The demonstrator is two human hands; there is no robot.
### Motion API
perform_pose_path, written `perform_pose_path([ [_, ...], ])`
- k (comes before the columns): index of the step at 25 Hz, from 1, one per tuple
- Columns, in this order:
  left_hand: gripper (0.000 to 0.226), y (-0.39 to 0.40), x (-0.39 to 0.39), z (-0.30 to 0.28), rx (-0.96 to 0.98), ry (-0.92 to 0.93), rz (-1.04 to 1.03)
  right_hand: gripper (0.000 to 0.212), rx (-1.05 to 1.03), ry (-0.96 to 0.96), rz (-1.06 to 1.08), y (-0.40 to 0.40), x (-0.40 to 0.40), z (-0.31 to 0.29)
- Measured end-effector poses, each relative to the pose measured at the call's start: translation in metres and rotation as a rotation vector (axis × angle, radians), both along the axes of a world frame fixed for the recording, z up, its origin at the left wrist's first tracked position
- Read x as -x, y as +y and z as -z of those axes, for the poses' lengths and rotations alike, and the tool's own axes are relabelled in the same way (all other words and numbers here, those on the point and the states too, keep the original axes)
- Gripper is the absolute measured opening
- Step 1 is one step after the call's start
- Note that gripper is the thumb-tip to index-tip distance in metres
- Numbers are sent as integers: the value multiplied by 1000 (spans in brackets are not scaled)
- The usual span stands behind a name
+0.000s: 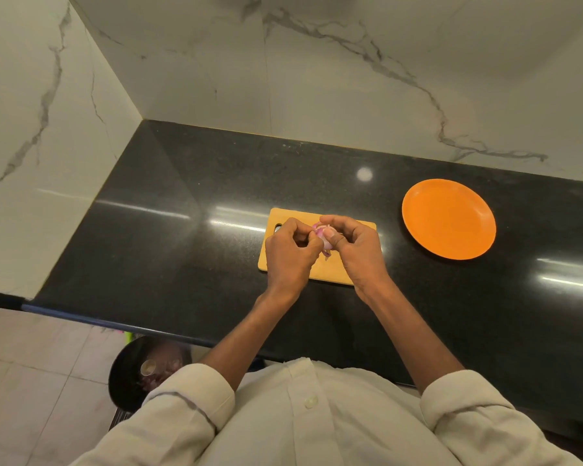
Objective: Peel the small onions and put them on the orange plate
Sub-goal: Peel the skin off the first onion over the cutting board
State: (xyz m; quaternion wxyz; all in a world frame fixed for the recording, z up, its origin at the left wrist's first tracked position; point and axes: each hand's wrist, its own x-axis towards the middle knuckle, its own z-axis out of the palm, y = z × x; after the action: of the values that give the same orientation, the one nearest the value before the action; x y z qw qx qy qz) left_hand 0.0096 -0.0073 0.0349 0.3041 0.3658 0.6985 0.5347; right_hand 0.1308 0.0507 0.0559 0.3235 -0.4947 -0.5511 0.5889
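A small purple onion is held just above a wooden cutting board. My right hand grips it, thumb pressed on its side. My left hand pinches at the onion's left side, where a strip of skin sticks out. A loose purple peel hangs or lies below the onion. The orange plate sits to the right of the board with nothing on it.
The board and plate lie on a black granite counter set in a corner of white marble walls. Below the counter's front edge at the left stands a dark bin holding scraps.
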Motion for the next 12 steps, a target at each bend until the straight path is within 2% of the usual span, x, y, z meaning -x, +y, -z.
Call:
perform_pose_path([
  [4,11,-1,8,-1,-28,-50,125,24,-5,-4,-5,6,-9,1],
  [7,14,-2,15,-2,-58,88,209,26,-10,-9,-53,9,-11,2],
  [9,17,-1,13,-3,-41,137,174,26,-22,3,-88,10,-12,3],
  [12,22,1,9,-4,-4,71,91,27,-45,34,-119,11,-13,3],
])
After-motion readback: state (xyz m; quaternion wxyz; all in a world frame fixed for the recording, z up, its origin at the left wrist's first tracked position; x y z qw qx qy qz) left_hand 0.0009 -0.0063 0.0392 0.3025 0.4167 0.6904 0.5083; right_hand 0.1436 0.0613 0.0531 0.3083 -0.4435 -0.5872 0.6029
